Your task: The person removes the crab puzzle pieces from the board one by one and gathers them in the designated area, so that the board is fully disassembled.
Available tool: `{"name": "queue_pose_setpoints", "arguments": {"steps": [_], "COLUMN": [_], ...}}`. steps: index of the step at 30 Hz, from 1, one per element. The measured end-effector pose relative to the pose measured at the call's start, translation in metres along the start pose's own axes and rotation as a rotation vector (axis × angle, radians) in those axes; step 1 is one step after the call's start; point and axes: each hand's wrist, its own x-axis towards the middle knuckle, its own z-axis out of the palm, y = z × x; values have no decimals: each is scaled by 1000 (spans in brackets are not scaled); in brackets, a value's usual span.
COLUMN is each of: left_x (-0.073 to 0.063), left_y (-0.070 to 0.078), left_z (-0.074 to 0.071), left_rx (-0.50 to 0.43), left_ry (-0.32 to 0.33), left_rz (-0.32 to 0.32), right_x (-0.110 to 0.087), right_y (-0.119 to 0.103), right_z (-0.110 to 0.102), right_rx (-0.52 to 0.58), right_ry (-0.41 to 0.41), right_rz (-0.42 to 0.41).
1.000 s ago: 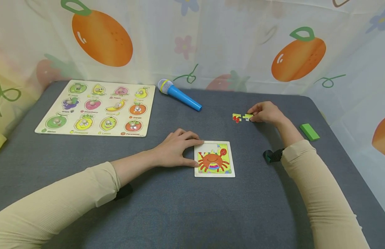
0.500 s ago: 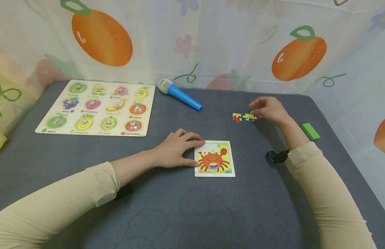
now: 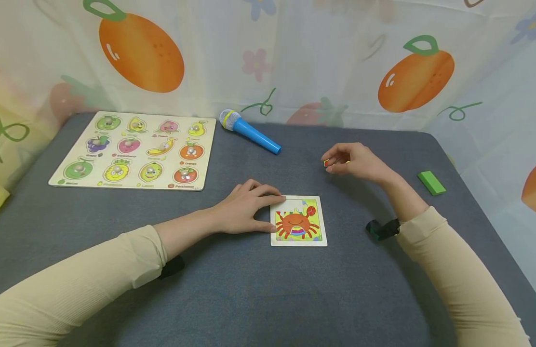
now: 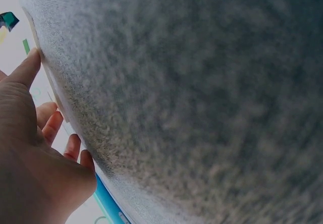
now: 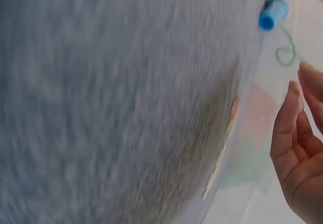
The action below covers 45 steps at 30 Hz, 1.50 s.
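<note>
A small square crab puzzle point(image 3: 297, 224) lies on the dark cloth, with a pale gap at its upper left. My left hand point(image 3: 246, 207) rests at its left side, thumb and forefinger spread and touching the frame. To the right and farther back, my right hand point(image 3: 356, 160) hovers over two loose puzzle pieces, mostly hiding them in the head view. A sliver of the red and yellow piece point(image 3: 326, 163) shows past the fingers. In the right wrist view, the yellow-edged piece point(image 5: 217, 171) lies flat on the cloth, apart from the loosely bent fingers.
A fruit peg board point(image 3: 133, 150) lies at the back left. Beside it is a blue toy microphone point(image 3: 252, 133). A green block point(image 3: 431, 183) sits near the right table edge. A printed curtain point(image 3: 294, 62) hangs behind the table.
My right hand first drew back from the yellow piece, leaving it beside the red one, then came left over both pieces. My left hand and the crab puzzle stay put.
</note>
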Motion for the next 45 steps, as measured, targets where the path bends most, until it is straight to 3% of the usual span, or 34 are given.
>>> {"name": "queue_pose_setpoints", "arguments": {"steps": [20,35,45], "left_x": [1,1,0], "left_y": [0,0,0], "left_z": [-1,1,0], "left_rx": [4,23,22], "left_ry": [-24,-71,-108], "left_rz": [-1,132,134], "right_x": [-2,-3,-3], "right_y": [-20,-21,-23], "right_z": [32,39,39], "right_rx": [14,-2,-14], "right_ry": [-371,-452,-473], "right_rz": [-142,-187,-184]}}
